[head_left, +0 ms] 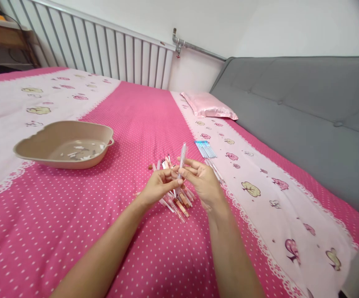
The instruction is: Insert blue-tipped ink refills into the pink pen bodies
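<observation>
A slim, pale, translucent pen (pixel 183 155) stands nearly upright between my two hands, above the bed. My left hand (pixel 162 186) pinches its lower part, thumb against fingers. Higher up, my right hand (pixel 202 180) closes on the same pen with thumb and fingers. Right below my hands lies a loose pile of pens (pixel 177 209), mostly pink and white with a few brownish ones; my hands hide part of it. To the right, several blue pens (pixel 206 149) lie side by side in a row. A few clear or whitish pens (pixel 214 169) lie just nearer, partly behind my right hand.
A beige plastic basin (pixel 64 164) with small white scraps inside sits on the pink dotted bedspread (pixel 142 111) at the left. A pink pillow (pixel 209 105) lies by the grey padded headboard (pixel 303 95). A white radiator (pixel 105 45) and a pipe (pixel 198 45) run along the wall.
</observation>
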### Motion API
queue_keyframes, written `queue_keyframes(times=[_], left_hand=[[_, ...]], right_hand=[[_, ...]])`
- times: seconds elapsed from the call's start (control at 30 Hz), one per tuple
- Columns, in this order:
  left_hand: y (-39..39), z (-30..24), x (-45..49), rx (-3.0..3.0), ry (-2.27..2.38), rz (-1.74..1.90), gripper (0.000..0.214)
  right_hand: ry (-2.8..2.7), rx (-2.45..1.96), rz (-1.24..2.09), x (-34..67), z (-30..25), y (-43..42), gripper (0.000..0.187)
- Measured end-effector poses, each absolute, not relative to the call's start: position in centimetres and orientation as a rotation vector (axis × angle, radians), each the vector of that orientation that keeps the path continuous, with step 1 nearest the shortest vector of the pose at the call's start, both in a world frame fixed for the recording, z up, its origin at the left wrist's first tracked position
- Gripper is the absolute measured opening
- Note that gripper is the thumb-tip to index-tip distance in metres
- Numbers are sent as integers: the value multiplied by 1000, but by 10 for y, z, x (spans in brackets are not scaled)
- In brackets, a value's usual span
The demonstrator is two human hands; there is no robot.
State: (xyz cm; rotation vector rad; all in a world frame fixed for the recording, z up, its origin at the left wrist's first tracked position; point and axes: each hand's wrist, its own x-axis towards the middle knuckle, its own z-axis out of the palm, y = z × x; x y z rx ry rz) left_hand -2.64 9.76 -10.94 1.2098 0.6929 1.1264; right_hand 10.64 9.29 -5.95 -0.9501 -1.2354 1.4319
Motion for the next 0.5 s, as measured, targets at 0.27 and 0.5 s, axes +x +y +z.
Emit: queue_keyframes(times=[0.27, 0.5], left_hand=[[98, -109, -25, 1179, 754, 1147, 30], [101, -111, -25, 1187, 804, 1157, 33]], right_hand=[[-1232, -954, 1390, 104, -66, 95, 40], [-1228, -1007, 1329, 100, -72, 98, 34]])
